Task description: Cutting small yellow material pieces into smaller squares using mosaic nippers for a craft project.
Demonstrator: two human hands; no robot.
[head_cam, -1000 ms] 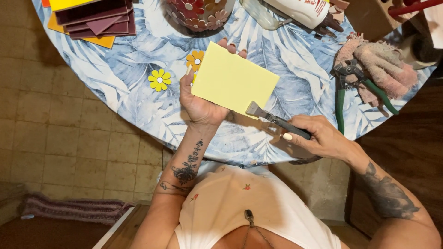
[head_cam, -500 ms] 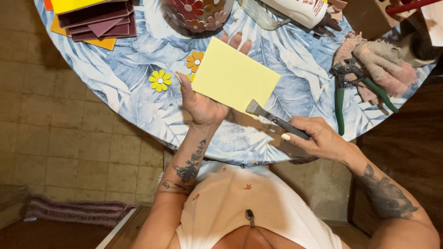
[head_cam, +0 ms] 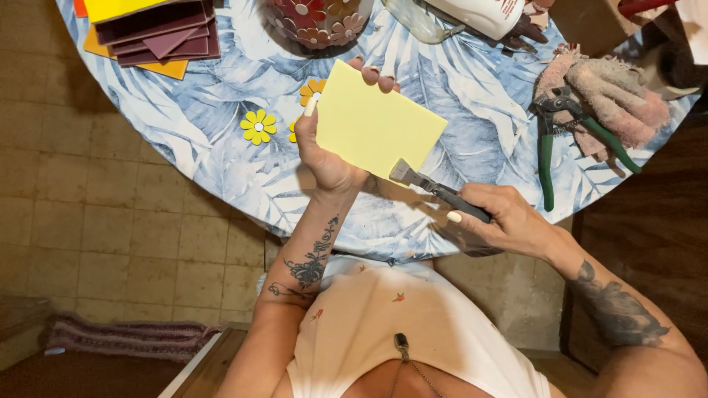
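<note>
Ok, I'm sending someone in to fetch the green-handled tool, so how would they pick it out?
Start at the round table with the blue leaf-print cloth and go to its edge past the right hand. Beside the pinkish work gloves lie the pliers, handles spread toward the person. Their green grips and dark metal head set them apart from the soft gloves.

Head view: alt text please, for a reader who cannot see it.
Left hand holds up a pale yellow tile while the right hand sets a dark-handled pliers tool on its lower edge, above a round table with a blue leaf-print cloth.
</note>
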